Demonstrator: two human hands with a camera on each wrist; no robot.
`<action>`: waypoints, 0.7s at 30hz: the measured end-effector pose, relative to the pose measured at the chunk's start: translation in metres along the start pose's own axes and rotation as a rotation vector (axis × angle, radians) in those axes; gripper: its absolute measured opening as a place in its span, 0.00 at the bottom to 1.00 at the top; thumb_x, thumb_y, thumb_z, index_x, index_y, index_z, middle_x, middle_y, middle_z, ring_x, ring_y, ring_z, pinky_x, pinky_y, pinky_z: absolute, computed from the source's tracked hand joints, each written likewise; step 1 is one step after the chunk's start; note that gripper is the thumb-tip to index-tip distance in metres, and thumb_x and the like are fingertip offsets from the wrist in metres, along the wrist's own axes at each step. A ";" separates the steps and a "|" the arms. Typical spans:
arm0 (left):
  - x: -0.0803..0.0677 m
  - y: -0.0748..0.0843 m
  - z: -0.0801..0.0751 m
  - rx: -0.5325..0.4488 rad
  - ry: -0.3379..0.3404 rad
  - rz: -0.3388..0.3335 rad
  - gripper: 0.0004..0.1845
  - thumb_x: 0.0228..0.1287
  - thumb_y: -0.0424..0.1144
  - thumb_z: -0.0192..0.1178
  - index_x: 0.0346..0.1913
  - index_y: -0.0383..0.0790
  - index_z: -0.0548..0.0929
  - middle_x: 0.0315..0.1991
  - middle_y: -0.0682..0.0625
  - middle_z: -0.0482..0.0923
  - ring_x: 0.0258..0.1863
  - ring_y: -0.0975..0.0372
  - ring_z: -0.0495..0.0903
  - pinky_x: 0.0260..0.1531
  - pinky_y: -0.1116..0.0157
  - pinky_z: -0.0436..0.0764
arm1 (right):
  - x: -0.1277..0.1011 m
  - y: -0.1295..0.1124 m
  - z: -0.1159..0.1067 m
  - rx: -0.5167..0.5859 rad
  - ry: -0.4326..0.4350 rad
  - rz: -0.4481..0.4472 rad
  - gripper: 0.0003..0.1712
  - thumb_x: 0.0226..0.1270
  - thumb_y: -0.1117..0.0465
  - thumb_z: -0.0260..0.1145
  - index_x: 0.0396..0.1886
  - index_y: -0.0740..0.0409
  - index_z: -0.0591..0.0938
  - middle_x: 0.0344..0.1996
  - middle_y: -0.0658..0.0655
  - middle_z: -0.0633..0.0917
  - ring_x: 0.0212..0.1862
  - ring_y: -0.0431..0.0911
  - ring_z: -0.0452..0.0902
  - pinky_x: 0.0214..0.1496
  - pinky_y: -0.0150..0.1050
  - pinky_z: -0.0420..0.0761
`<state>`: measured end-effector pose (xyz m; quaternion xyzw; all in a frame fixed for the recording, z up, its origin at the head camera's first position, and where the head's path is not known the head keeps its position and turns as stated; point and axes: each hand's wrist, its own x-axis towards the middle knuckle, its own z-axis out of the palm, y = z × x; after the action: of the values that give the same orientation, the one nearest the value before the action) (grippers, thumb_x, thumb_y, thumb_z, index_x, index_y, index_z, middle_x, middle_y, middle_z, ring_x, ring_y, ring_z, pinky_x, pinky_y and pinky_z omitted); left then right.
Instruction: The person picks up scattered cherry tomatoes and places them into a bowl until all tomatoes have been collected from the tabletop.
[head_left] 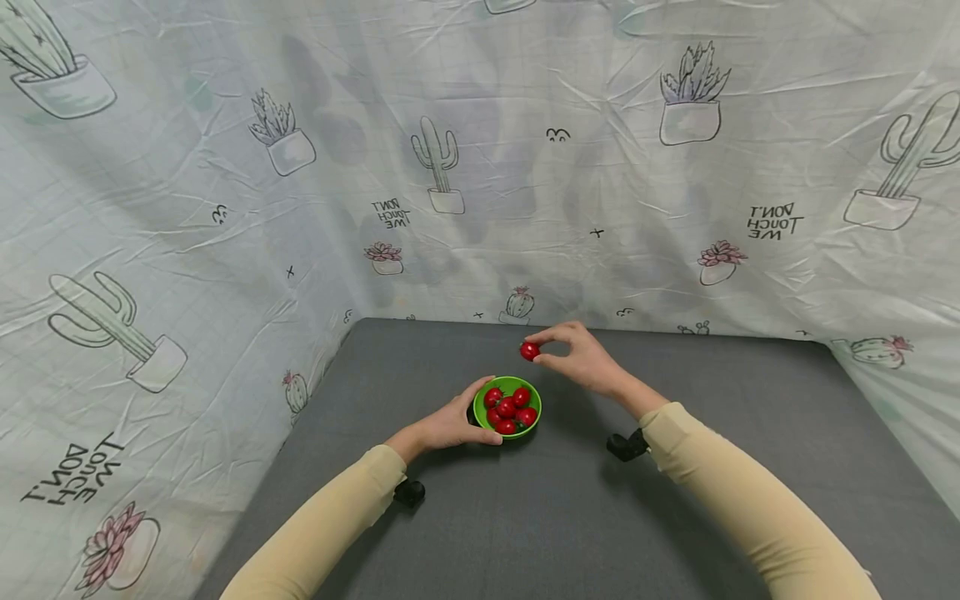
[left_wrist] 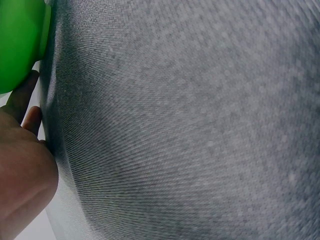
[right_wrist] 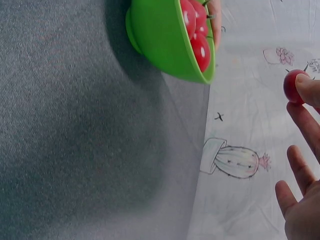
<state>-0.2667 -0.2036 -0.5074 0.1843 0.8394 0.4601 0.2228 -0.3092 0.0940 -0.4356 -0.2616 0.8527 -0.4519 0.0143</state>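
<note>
A small green bowl (head_left: 477, 416) stands on the dark grey table and contains several red cherry tomatoes (head_left: 507, 407). My left hand (head_left: 448, 423) grips the bowl from its left side, thumb along the near rim and fingers round the far side. Beyond the bowl and slightly to its right, my right hand (head_left: 581, 358) pinches one cherry tomato (right_wrist: 291, 87) between thumb and fingertips, raised above bowl height. In the right wrist view the other fingers of that hand are spread, and the tomato's green stem shows. The left wrist view catches only the bowl's underside (left_wrist: 20, 42) and part of the hand.
Dark grey cloth covers the table (head_left: 540, 517). White fabric printed with cacti (head_left: 495, 167) hangs behind it and along the left. A black wrist device sits under each sleeve, one at the left wrist (head_left: 409, 493) and one at the right wrist (head_left: 627, 446).
</note>
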 end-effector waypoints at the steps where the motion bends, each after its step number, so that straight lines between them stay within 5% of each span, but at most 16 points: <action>1: 0.000 0.000 0.000 -0.002 -0.001 -0.002 0.56 0.57 0.58 0.75 0.81 0.66 0.50 0.79 0.50 0.53 0.76 0.52 0.54 0.70 0.40 0.57 | 0.000 0.000 0.001 0.001 -0.006 -0.002 0.19 0.72 0.50 0.70 0.61 0.40 0.85 0.54 0.46 0.83 0.66 0.49 0.62 0.64 0.63 0.66; 21: 0.001 -0.002 0.003 -0.021 -0.007 -0.005 0.57 0.56 0.58 0.76 0.81 0.66 0.49 0.78 0.51 0.54 0.75 0.55 0.56 0.70 0.43 0.59 | 0.008 -0.002 0.020 -0.017 -0.174 -0.049 0.17 0.74 0.55 0.69 0.60 0.42 0.86 0.57 0.46 0.83 0.68 0.53 0.63 0.66 0.66 0.64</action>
<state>-0.2661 -0.2023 -0.5102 0.1817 0.8342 0.4677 0.2289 -0.3096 0.0740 -0.4446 -0.3208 0.8455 -0.4203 0.0749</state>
